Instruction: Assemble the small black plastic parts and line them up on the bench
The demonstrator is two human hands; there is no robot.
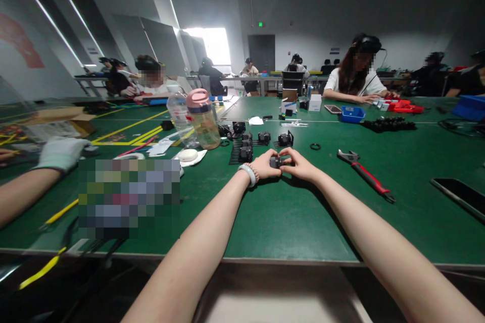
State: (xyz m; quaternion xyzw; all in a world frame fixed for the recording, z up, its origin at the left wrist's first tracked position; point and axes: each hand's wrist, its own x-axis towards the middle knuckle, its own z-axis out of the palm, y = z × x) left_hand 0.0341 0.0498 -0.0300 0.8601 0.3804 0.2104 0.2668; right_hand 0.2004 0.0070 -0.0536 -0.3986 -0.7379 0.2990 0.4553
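Both my hands meet over the green tabletop (pixel 303 222), around a small black part (pixel 275 162) with a rounded body. My left hand (pixel 265 165), with a pale bangle and beads at its wrist, grips the part from the left. From the right, the fingers of my right hand (pixel 297 164) pinch it; they cover some of it, so its exact kind is unclear. Just beyond my hands stand several similar black parts (pixel 246 151) with comb-like bases, one more black part (pixel 285 139) among them. A loose black ring (pixel 314 146) lies to the right.
An adjustable wrench (pixel 366 174) with red-black handle and a phone (pixel 460 197) lie right. Pink-lidded bottle (pixel 203 118) and clear bottle (pixel 182 116) stand left, near a co-worker's gloved hand (pixel 62 154). A blue bin (pixel 352 113) and black pieces (pixel 390 124) sit farther back.
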